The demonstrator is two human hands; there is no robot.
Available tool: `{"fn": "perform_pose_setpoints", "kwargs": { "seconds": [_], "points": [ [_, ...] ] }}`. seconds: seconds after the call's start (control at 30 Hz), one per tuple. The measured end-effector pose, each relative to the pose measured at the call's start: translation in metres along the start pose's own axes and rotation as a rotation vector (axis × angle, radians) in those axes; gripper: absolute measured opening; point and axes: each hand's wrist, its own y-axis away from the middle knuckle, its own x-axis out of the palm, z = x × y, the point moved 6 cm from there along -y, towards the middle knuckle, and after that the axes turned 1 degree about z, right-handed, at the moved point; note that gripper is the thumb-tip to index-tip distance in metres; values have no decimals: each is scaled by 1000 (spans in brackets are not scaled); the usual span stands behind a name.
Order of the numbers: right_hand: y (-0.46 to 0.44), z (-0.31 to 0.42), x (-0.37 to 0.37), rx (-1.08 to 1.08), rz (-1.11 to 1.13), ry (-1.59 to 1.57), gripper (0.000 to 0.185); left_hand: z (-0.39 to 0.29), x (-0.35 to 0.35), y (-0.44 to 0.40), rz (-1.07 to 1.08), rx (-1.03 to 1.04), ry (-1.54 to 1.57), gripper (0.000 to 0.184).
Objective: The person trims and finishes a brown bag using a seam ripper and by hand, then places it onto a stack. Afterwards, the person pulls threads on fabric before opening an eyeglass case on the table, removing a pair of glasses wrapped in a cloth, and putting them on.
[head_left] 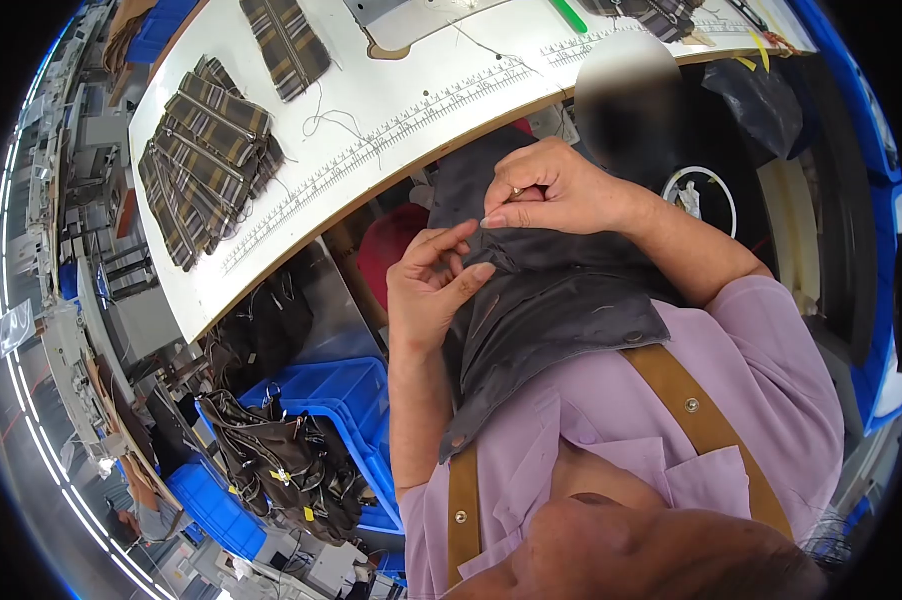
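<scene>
My left hand (434, 290) is raised over my lap, its thumb and index finger apart and the other fingers curled loosely. The index fingertip comes close to my right hand (561, 192), and whether they touch I cannot tell. The right thumb and fingers are pinched together; something tiny and pale shows at the tips, too small to name. A ring (516, 191) is on a right finger. Below both hands is a dark apron (561, 320), worn over a light purple shirt (771, 350) with brown straps (686, 405).
Ahead stands a white table (371, 60) with a printed ruler scale (391, 130). On it lie a stack of plaid zippered pieces (211, 150), a single plaid piece (286, 48) and loose thread (336, 122). At left, a blue crate (356, 400) stands beside dark zippered items (281, 460).
</scene>
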Motion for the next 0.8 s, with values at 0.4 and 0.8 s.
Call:
{"fn": "perform_pose_setpoints", "kwargs": {
  "seconds": [0.4,0.8],
  "points": [
    [6,-4,30,-79,74,83,11,5,7,-4,-165,224,130,9],
    [5,11,12,-63,11,204,8,-27,14,5,-243,535,-856,11]
  ]
}}
